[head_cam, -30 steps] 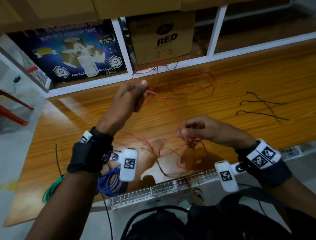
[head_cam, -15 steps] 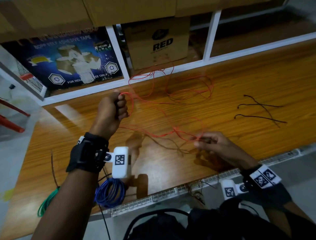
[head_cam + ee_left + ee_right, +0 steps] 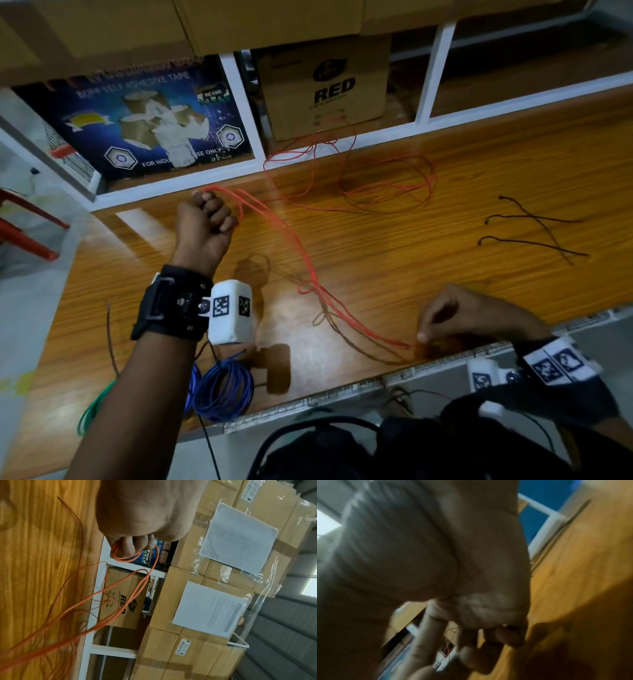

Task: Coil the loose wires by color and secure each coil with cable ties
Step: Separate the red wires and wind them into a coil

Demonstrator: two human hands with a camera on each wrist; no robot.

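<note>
Left hand (image 3: 205, 222) up at centre-left of the head view, fist clenched around several loops of the red wire (image 3: 291, 246). The left wrist view confirms it, the loops hooking round the curled fingers (image 3: 132, 545). From that grip the strands run in a long diagonal, down and right across the worktop (image 3: 479, 178) to the right hand (image 3: 455, 318) at lower right, close to the near edge. The right grip looks pinched on the strands, thumb and fingertips meeting where the red line ends; the right wrist view is too blurred to confirm it, so take that as likely rather than certain.

That diagonal is what matters: the wire's long axis lies between the two grips, left end high and far, right end low and near. The slack, a loose red tangle, lies at upper centre against the shelf frame, nearer the left hand. My read: the next loop means carrying the right grip up along that line to the left fist.

Blue coil (image 3: 222, 390) and green coil (image 3: 92, 407) lie at lower left. Black ties (image 3: 534, 233) wait at right, untouched, nearer the right hand.
</note>
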